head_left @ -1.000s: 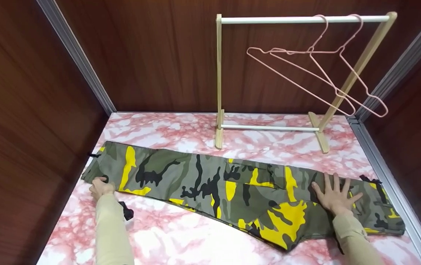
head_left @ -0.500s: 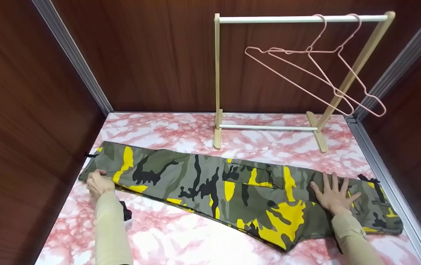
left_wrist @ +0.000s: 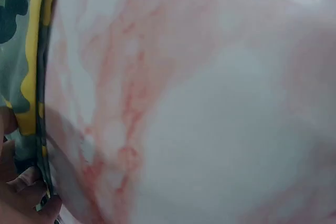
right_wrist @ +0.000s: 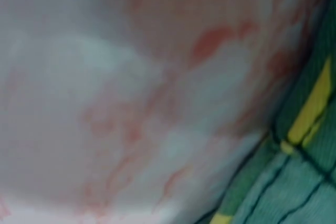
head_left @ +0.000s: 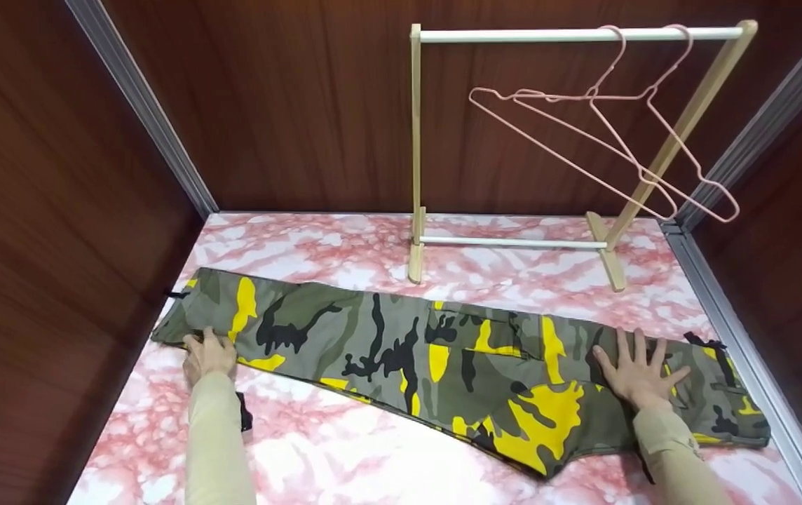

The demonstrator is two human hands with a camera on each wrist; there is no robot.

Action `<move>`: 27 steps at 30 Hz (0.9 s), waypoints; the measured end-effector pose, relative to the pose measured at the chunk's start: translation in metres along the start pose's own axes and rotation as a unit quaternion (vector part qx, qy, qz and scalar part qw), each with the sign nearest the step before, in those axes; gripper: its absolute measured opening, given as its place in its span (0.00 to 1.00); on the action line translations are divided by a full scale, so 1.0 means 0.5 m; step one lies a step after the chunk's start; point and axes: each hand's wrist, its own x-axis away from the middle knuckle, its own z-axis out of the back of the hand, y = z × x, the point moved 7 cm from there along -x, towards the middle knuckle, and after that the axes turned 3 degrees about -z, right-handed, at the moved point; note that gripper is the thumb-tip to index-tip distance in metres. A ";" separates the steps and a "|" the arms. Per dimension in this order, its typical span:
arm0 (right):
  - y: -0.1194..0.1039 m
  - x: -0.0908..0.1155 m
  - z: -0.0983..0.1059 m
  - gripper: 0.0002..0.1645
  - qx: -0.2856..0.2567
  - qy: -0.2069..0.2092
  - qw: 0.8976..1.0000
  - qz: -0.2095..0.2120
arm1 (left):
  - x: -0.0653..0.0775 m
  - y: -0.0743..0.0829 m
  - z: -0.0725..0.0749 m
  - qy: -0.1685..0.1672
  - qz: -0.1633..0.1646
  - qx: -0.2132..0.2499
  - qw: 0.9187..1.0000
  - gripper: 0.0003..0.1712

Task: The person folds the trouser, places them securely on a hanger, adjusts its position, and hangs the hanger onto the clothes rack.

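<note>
One pair of trousers (head_left: 387, 351) slants lengthwise, waist (head_left: 734, 396) lower right, beneath the splayed right hand (head_left: 638, 375); left hand (head_left: 210, 358) pinches its lower-left edge.

Two pink hangers (head_left: 592, 94) hang on a white-railed rack (head_left: 416, 140) standing on a marbled tabletop (head_left: 345, 449), before a brown panel (head_left: 303, 126)

Your left grip (head_left: 210, 358) has shifted to your right along the near edge of the camouflage trousers (head_left: 345, 330), away from the hem (head_left: 172, 326) (half a second ago it sat closer). More of the hem's near corner now shows. Your left sleeve (head_left: 217, 442) has moved rightward too.
</note>
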 end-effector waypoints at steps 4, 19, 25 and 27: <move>-0.002 0.000 0.001 0.57 -0.001 0.002 1.000 0.000 | 0.008 -0.013 -0.001 -0.020 -0.014 -0.045 0.999 0.32; 0.036 0.002 0.013 0.55 0.013 0.011 0.999 0.033 | 0.033 -0.063 0.025 -0.030 -0.024 -0.104 0.994 0.34; 0.045 0.003 0.017 0.54 0.027 0.010 0.999 0.043 | 0.042 -0.068 0.060 -0.135 -0.025 -0.165 0.977 0.32; 0.045 0.002 0.016 0.54 0.029 0.012 0.999 0.044 | 0.037 -0.049 0.072 -0.159 -0.028 -0.195 0.967 0.29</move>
